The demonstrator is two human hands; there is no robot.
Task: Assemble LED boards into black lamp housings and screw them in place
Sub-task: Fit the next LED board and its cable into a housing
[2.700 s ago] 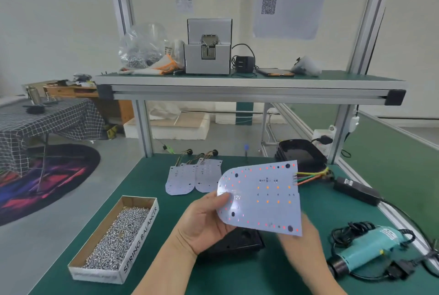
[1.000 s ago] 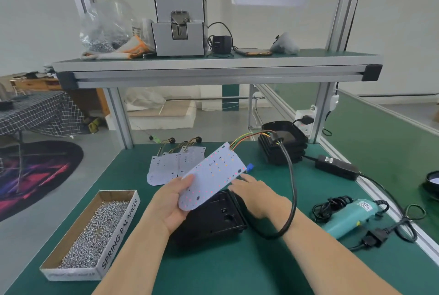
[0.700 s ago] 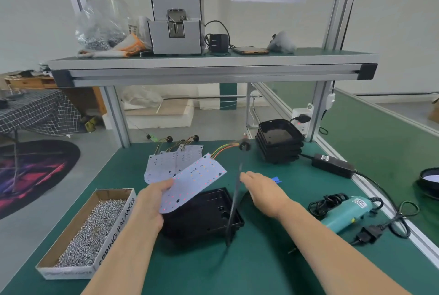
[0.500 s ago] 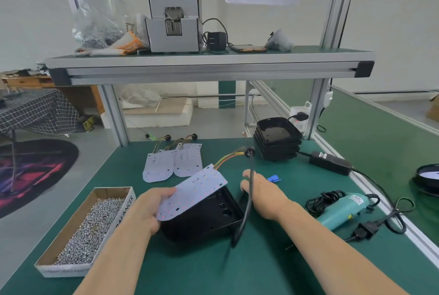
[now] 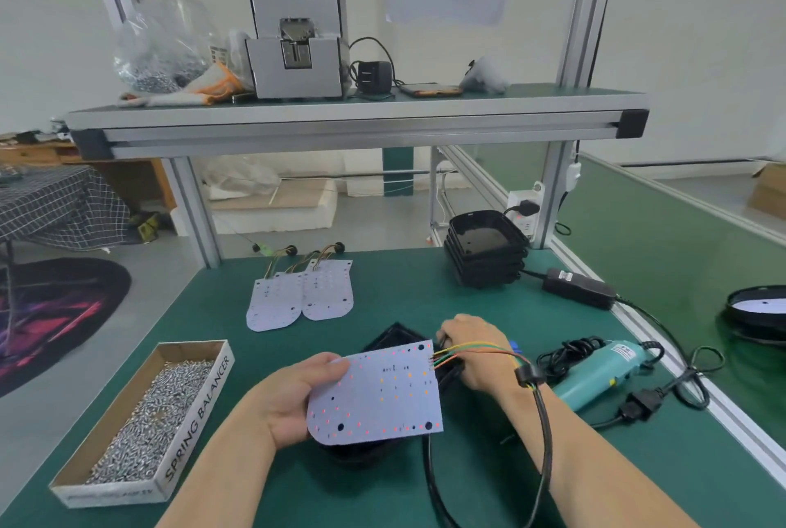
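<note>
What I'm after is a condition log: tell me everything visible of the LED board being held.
The LED board is a thin, flat white panel, rounded at its near-left corner, dotted with small red and orange LEDs and several dark holes. The left hand grips its left edge, holding it face-up, slightly tilted, over the black housing. Coloured wires leave its far right corner, crossing the right hand.

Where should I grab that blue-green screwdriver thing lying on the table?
Around the middle of the teal screwdriver, coming down from above. It lies on its side on the green mat, so its round body is bare on top there. Its cord leaves the far end and lies coiled along the far side.
</note>
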